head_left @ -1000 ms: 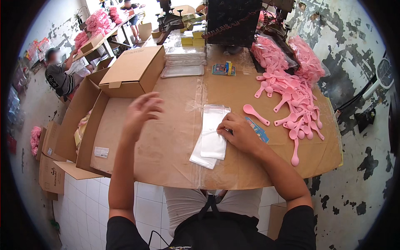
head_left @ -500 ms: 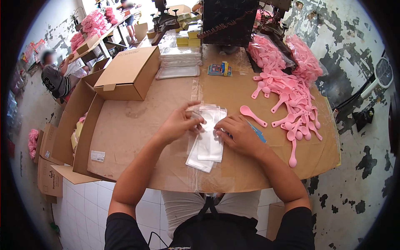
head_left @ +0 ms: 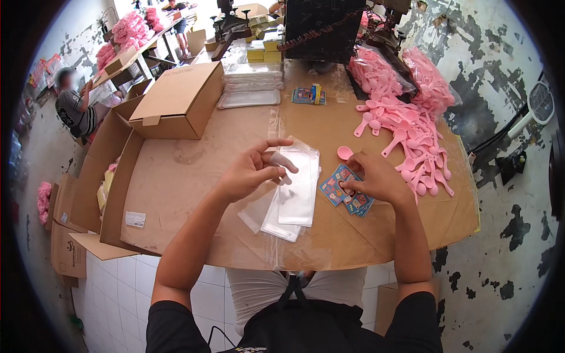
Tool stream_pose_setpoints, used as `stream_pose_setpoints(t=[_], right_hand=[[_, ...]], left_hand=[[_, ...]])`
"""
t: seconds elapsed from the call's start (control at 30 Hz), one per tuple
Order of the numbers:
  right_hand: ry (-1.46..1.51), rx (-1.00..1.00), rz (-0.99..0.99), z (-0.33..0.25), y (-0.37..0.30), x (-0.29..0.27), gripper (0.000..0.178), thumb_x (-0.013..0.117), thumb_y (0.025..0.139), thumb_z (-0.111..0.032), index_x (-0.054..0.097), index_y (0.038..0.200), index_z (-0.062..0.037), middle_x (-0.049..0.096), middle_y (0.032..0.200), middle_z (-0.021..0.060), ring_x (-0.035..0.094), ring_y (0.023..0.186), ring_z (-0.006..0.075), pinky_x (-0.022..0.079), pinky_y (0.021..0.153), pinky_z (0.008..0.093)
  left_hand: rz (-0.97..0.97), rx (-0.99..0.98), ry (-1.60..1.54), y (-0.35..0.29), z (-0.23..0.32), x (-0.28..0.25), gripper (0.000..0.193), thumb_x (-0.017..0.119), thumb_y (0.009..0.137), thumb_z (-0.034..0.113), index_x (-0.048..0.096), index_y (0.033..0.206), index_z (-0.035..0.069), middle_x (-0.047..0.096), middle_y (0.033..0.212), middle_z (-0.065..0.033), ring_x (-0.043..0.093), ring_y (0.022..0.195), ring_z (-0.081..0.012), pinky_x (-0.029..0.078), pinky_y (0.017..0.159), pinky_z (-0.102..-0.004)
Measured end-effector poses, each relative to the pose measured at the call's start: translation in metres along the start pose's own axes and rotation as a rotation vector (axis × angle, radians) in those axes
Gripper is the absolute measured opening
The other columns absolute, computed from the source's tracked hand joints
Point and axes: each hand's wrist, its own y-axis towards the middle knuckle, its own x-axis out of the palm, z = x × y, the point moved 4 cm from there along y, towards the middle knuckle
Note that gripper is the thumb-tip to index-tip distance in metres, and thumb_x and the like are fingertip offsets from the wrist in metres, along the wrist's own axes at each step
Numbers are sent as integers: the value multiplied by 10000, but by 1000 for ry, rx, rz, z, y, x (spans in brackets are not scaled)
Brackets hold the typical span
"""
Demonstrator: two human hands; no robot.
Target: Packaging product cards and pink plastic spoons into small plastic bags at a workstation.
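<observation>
My left hand [head_left: 254, 170] hovers over a stack of transparent plastic bags [head_left: 296, 200], its thumb and fingers apart. A pale covering wraps one of its fingers. Another transparent bag [head_left: 254, 213] lies askew at the left side of the stack. My right hand [head_left: 379, 176] is bent over several small blue printed cards [head_left: 333, 189], with its thumb on the top card and the fingers curled at the card's upper edge. Part of the cards is hidden beneath this hand. A single pink spoon [head_left: 345, 152] lies just beyond its fingertips, its handle covered by the hand.
Many pink spoons [head_left: 406, 135] are heaped at the right, below filled bags [head_left: 432, 82]. Banded cards [head_left: 308, 95] lie farther back, near stacked plastic packs [head_left: 252, 88] and a black machine [head_left: 322, 29]. Cardboard boxes [head_left: 176, 97] line the left; a person [head_left: 76, 103] sits beyond.
My right hand has moved right from the bags onto the cards, uncovering more of them. My left hand's fingers have spread away from the bags, and a loose bag now shows at the left.
</observation>
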Motion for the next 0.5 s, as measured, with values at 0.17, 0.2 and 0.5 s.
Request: stream_pose_setpoints(t=[0.17,0.2,0.5], right_hand=[[165,13,34,4,4,3,418,820,755,-218,652,1058,17,654,934,143,635,831,283,506,763,386],[233,40,50,6,4,3,389,810,767,-195,664,1058,19,649,915,135,628,814,259,504,756,372],[513,124,83,-9,4,-15,183,718,885,-161,721,990,-12,664,847,42,572,748,96,475,698,297]], left_hand=[[-6,-28,-6,2,-8,8,550,617,970,66,397,1472,26,716,1044,-141,687,971,-174,572,837,-315],[0,-58,8,2,-9,9,554,612,985,94,376,1481,20,719,1042,-144,693,959,-178,576,834,-316],[13,-6,9,-2,-5,26,730,645,982,104,183,1538,8,732,1006,-167,732,886,-211,585,784,-300]])
